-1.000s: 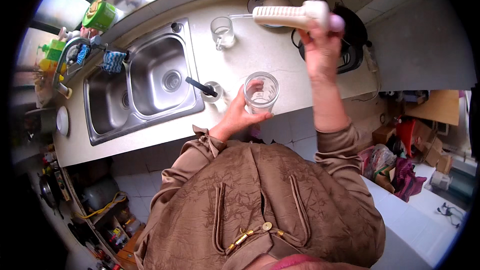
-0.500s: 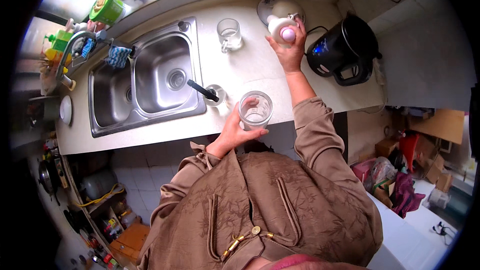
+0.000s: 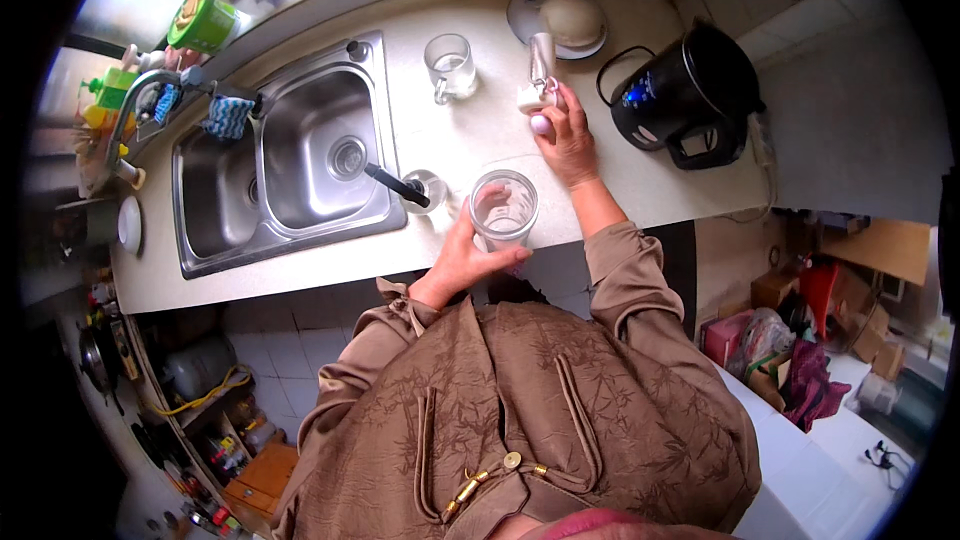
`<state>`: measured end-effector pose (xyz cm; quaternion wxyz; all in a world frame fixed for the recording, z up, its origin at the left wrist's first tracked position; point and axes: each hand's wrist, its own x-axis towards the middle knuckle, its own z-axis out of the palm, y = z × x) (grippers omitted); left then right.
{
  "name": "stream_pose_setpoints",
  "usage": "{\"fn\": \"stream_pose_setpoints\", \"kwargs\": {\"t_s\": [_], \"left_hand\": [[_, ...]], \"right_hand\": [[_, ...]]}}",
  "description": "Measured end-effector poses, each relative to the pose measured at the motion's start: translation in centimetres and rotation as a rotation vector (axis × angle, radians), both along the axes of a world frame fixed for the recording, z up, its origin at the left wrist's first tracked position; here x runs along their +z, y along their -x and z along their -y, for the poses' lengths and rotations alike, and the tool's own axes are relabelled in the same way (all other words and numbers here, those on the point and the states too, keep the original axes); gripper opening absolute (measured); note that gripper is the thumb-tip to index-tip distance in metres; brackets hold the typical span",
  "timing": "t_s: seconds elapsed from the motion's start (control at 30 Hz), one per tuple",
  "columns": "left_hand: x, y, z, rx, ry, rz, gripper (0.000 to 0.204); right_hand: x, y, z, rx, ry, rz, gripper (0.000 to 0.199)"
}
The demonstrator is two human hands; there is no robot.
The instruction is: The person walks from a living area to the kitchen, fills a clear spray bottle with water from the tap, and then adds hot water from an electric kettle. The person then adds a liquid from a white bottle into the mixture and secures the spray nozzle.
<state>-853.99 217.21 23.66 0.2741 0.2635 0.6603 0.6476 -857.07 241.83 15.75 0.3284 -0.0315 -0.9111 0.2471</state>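
My left hand (image 3: pixel 455 258) wraps round a clear cup (image 3: pixel 505 208) at the counter's front edge. Its mouth faces up with no lid on it, and I make out no contents. Farther off to the right, my right hand (image 3: pixel 572 150) pinches a white lid (image 3: pixel 537 99) with a pink knob and a small carrying ring. The lid is tipped on its side, with a pale tube-shaped part pointing away from me. Whether it touches the counter I cannot tell. Just left of the cup stands a clear container (image 3: pixel 430 187) with a black rod slanting out of it.
A glass mug (image 3: pixel 450 68) stands behind the cup. Beyond the lid is a plate (image 3: pixel 522 17) bearing a pale rounded thing. A black electric kettle (image 3: pixel 690 100) stands right of my right hand. To the left lies a double steel sink (image 3: pixel 390 130), a checked cloth (image 3: pixel 229 117) hanging by its faucet.
My right hand has come nearer and slightly left, turning the lid onto its side so its tube shows. The cup in my left hand has barely shifted.
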Motion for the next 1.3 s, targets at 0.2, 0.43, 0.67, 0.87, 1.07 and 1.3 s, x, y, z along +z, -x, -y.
{"fn": "stream_pose_setpoints", "kwargs": {"t_s": [0.2, 0.43, 0.67, 0.87, 1.07, 1.3], "left_hand": [[-0.3, 0.4, -0.5, 0.005, -0.009, 0.006, 0.09], [-0.3, 0.4, -0.8, 0.004, -0.008, 0.019, 0.089], [-0.5, 0.3, -0.9, 0.005, -0.02, 0.015, 0.089], [-0.4, 0.3, -0.7, 0.002, -0.019, 0.022, 0.09], [-0.7, 0.3, -0.2, 0.041, -0.046, 0.063, 0.091], [-1.0, 0.5, 0.4, 0.089, -0.029, 0.023, 0.09]], "right_hand": [[0.2, -0.8, 0.6, -0.022, 0.015, 0.058, 0.052], [0.3, -1.2, 0.9, -0.069, 0.042, 0.072, 0.054], [0.5, -1.0, 1.1, -0.076, 0.044, 0.073, 0.055], [-0.3, -0.3, 1.8, -0.102, 0.088, 0.101, 0.058], [-0.5, 2.0, 3.4, -0.122, 0.154, 0.056, 0.059], [-0.6, 4.6, 4.6, -0.107, 0.22, 0.016, 0.047]]}}
